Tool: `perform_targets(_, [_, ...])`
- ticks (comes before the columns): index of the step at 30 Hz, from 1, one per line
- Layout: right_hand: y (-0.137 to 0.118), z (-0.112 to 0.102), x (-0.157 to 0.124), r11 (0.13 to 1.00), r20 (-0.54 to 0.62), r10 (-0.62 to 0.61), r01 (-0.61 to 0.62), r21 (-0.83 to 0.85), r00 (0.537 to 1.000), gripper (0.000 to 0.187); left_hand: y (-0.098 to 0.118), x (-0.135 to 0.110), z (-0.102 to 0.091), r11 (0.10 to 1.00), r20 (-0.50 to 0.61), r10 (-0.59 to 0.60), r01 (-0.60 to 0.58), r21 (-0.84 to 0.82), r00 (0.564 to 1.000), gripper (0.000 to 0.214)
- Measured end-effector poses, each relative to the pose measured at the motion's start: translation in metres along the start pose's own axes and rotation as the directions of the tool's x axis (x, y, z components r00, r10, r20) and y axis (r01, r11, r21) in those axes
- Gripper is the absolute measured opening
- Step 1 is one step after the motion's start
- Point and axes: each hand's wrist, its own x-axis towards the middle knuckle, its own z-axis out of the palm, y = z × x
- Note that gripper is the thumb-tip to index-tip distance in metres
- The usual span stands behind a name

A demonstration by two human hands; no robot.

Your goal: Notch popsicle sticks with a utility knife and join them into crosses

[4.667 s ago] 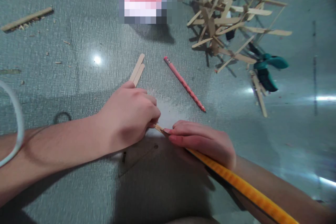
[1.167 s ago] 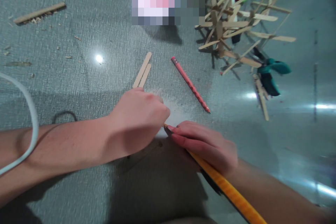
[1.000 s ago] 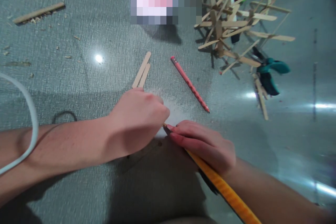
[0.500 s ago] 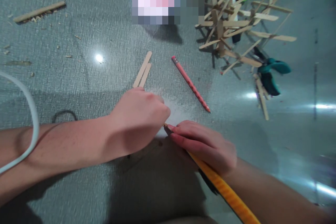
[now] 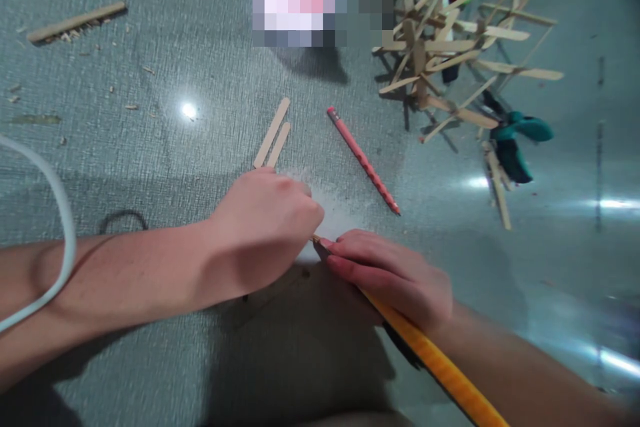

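Hands barely shifted since half a second ago, left hand (image 5: 265, 227) curled down, pinning a wooden stick (image 5: 316, 239) to the grey mat (image 5: 150, 167), right hand (image 5: 395, 277) gripping a yellow cutter (image 5: 440, 370) at the stick's tip, pink pencil (image 5: 363, 160) just beyond.

Two bare forearms reach in from the lower left and lower right. The left hand (image 5: 265, 227) is curled, knuckles up, fingers tucked under. The right hand (image 5: 395, 277) has its fingers stretched forward in a closed grip, tips meeting the left hand's.
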Motion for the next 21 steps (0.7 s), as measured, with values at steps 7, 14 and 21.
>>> perform_targets(7, [-0.014, -0.002, 0.011, 0.944, 0.145, 0.321, -0.329, 0.035, 0.936, 0.035, -0.001, 0.001, -0.001, 1.000, 0.011, 0.012, -0.011, -0.018, 1.000, 0.020])
perform_targets(14, [-0.016, 0.002, 0.009, 0.950, 0.118, 0.305, -0.312, 0.037, 0.945, 0.025, 0.001, -0.001, 0.000, 1.000, -0.030, 0.027, -0.027, -0.008, 0.999, 0.018])
perform_targets(21, [-0.015, 0.002, 0.005, 0.979, 0.058, 0.203, -0.204, 0.022, 0.978, 0.015, 0.001, -0.002, 0.001, 0.999, -0.076, 0.052, -0.051, 0.014, 0.996, 0.014])
